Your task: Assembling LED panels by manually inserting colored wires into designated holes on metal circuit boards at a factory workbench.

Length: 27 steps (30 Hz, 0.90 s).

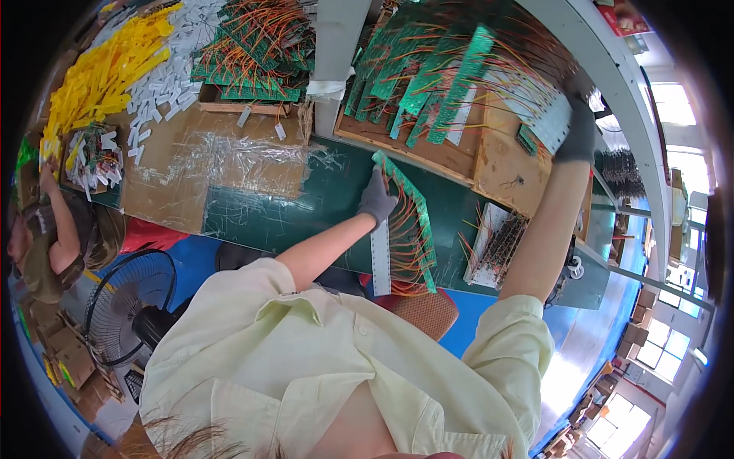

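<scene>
My left hand (378, 200), in a grey glove, is closed at the upper end of a pair of wired circuit board strips on the green table. One is a green strip (417, 206), slanting down to the right. Beside it lies a white strip (381, 264), and orange and red wires bridge the two. My right hand (579, 126), also gloved, reaches far out to the right, beside the end of a white perforated board (539, 107) with wires. Motion smears its fingers, so its grip cannot be made out.
A wooden tray (417, 145) holds several wired green boards. More boards (256, 50) are stacked left of a grey post (336, 61). Yellow parts (107, 69) and white parts (164, 76) heap at far left. A wired bundle (497, 245) lies near right. A person (65, 229) and fan (130, 306) are left.
</scene>
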Available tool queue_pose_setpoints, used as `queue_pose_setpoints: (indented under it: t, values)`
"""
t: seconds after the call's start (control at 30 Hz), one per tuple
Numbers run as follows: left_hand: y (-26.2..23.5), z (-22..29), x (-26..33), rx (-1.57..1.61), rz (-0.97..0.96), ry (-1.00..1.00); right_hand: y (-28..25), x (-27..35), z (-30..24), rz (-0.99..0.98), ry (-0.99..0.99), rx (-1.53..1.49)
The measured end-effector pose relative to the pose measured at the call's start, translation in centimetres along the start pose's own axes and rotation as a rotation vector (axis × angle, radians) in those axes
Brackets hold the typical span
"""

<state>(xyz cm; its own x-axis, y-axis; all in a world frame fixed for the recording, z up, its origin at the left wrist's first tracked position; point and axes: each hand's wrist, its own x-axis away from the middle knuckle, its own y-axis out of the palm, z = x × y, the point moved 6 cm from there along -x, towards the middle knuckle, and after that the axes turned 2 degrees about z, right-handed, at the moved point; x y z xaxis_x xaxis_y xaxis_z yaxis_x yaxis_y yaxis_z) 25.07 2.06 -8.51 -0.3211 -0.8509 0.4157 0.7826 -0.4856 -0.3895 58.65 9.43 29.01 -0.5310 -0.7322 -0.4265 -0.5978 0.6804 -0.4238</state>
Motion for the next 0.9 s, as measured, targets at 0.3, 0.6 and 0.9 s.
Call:
queue_pose_setpoints:
  t: [0.3,0.6,0.9]
  values:
    - [-5.1,1.5,5.9,-0.419,0.006,0.77,-8.7,14.5,-7.0,0.137,0.59,-0.334]
    - [3.4,-0.6,10.2,-1.072,-0.384,0.936,-12.0,22.1,-12.6,-0.085,0.511,0.032]
    - [-9.0,-10.4,4.8,-0.486,-0.011,0.571,-5.2,24.2,-27.3,-0.618,0.092,0.13]
